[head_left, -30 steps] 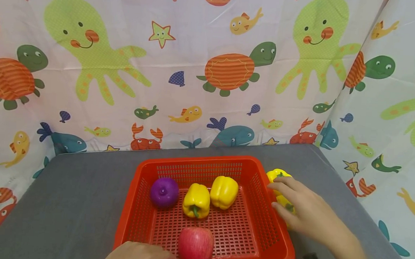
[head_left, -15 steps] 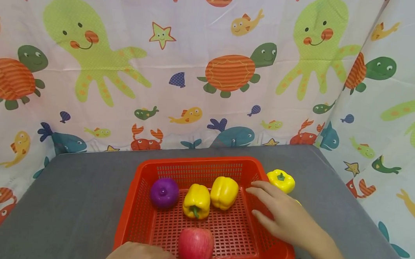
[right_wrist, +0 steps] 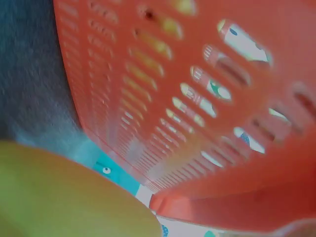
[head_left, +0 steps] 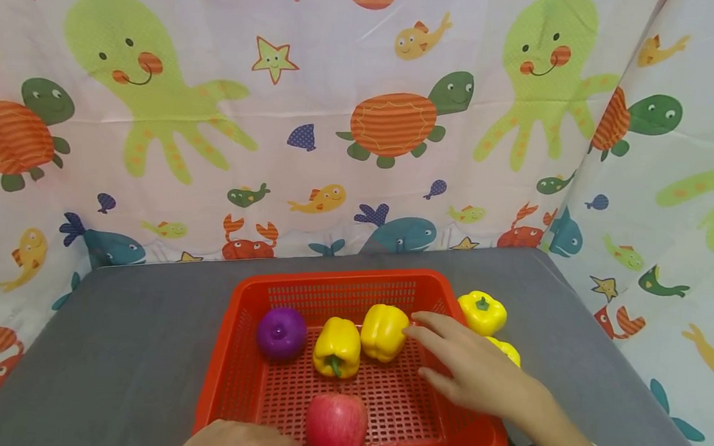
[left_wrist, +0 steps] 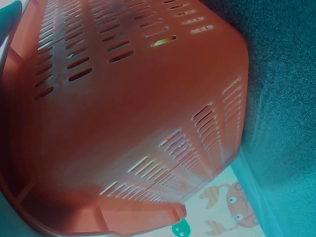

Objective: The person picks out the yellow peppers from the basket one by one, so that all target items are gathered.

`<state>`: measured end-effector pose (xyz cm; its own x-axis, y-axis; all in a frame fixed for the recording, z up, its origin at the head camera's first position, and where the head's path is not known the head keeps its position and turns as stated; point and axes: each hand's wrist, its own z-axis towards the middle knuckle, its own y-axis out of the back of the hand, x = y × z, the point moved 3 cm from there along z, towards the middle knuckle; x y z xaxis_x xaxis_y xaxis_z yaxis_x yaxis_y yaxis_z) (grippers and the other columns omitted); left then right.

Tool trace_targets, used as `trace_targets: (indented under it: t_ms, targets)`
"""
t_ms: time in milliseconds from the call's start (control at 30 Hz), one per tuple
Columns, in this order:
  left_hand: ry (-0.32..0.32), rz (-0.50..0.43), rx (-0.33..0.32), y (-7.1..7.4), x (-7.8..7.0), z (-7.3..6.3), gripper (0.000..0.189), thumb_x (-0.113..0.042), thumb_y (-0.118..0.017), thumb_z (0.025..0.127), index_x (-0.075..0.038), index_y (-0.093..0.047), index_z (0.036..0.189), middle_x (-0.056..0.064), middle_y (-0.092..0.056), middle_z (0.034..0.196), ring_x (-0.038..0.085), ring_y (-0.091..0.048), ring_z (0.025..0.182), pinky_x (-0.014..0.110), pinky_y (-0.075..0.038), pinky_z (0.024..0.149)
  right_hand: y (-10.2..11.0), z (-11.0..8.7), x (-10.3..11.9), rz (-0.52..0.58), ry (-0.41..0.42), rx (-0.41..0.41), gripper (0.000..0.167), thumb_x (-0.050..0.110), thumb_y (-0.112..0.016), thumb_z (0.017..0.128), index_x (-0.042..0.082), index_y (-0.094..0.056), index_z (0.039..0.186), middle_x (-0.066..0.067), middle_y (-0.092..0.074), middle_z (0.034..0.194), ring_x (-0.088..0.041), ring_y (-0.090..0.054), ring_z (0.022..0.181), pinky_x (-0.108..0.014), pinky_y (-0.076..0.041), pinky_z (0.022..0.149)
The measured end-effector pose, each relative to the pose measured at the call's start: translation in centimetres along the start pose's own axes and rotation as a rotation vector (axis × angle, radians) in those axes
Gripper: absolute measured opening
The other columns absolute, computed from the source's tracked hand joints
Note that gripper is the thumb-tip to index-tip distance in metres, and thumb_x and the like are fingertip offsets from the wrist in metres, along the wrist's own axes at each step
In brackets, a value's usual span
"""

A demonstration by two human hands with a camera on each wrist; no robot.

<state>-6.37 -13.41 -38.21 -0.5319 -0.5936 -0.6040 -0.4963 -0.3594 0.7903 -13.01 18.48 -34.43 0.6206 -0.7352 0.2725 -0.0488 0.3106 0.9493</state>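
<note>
A red plastic basket with slotted walls holds a purple round vegetable, two yellow bell peppers and a red apple. My left hand rests over the basket's near left rim beside the apple; the frame's lower edge cuts it off. My right hand reaches across the right rim with fingers spread and slightly bent, holding nothing. Its fingertips come right up to the right-hand bell pepper inside. In the right wrist view, the basket's outer wall fills most of the picture.
Outside the basket's right side lie two more yellow bell peppers, one in full view and another partly behind my right hand. Grey cloth covers the table. A curtain printed with sea animals closes off the back and right.
My right hand has moved left from the yellow peppers outside, over the right rim and into the space above the basket. The left hand stays at the near rim.
</note>
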Motion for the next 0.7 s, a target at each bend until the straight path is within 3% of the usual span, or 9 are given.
trace_targets:
  t_ms: [133,333,500,700]
  targets:
    - [0.001,0.0,-0.003,0.0,0.0,0.0,0.035,-0.061,-0.062,0.089,-0.035,-0.072,0.11,-0.029,-0.064,0.094,-0.009,-0.06,0.075,0.02,-0.055,0.068,0.1,0.6,-0.1,0.019,0.031,0.039,0.058,0.019,-0.082,0.084,0.013,-0.059,0.137,-0.01,-0.053,0.143,-0.029,-0.053,0.128,-0.05,-0.052,0.093]
    - [0.026,0.011,0.013,0.0,0.1,0.0,0.036,-0.062,-0.062,0.088,-0.035,-0.073,0.109,-0.029,-0.063,0.093,-0.008,-0.06,0.074,0.021,-0.055,0.069,-0.7,1.5,-0.1,0.017,0.047,0.027,0.056,0.02,-0.079,0.087,0.014,-0.057,0.138,-0.012,-0.05,0.146,-0.029,-0.052,0.129,-0.049,-0.051,0.096]
    - [-0.012,0.018,-0.003,0.0,-0.1,0.0,0.034,-0.062,-0.061,0.09,-0.036,-0.072,0.109,-0.03,-0.062,0.092,-0.01,-0.059,0.073,0.019,-0.054,0.067,-1.4,2.2,-0.2,-0.028,0.044,0.022,0.062,0.021,-0.081,0.085,0.016,-0.054,0.141,-0.014,-0.046,0.149,-0.03,-0.05,0.131,-0.048,-0.05,0.096]
    - [0.02,0.014,0.018,0.0,0.0,0.1,0.035,-0.062,-0.062,0.088,-0.035,-0.072,0.109,-0.029,-0.063,0.093,-0.009,-0.06,0.074,0.02,-0.054,0.069,-2.1,2.8,-0.3,-0.118,0.062,0.049,0.075,0.025,-0.083,0.083,0.017,-0.047,0.148,-0.013,-0.041,0.154,-0.032,-0.049,0.132,-0.049,-0.049,0.098]
